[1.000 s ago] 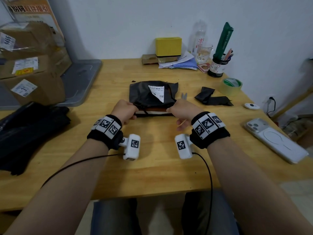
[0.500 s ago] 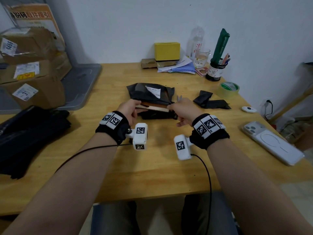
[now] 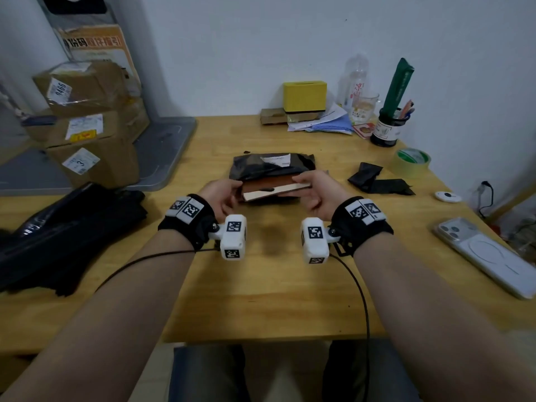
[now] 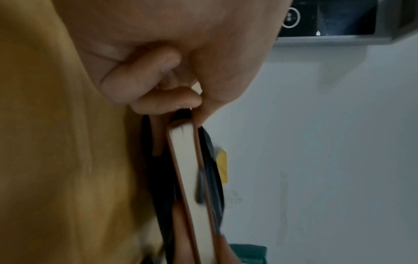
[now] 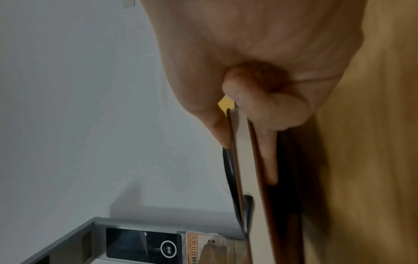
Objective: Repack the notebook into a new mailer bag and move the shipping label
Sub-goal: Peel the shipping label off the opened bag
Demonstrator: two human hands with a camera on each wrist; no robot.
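A brown notebook (image 3: 272,188) with cream page edges (image 4: 187,160) is half out of a crumpled black mailer bag (image 3: 269,166), lifted a little off the table. A white shipping label (image 3: 277,159) sits on top of the bag. My left hand (image 3: 224,192) pinches the notebook's left end (image 4: 181,125), thumb on top. My right hand (image 3: 313,188) grips the right end (image 5: 239,135), thumb over the cover and fingers under. A short black strip lies across the page edges.
A stack of black mailer bags (image 3: 66,227) lies at the left. A scrap of black plastic (image 3: 377,181), a tape roll (image 3: 410,162), a phone (image 3: 487,253) and a small white device (image 3: 448,196) lie to the right. Cardboard parcels (image 3: 87,123) stand back left; desk clutter lines the wall.
Both hands have pulled the notebook toward me out of the black bag and raised it; a second ago only the bag's opening was held, flat on the table.
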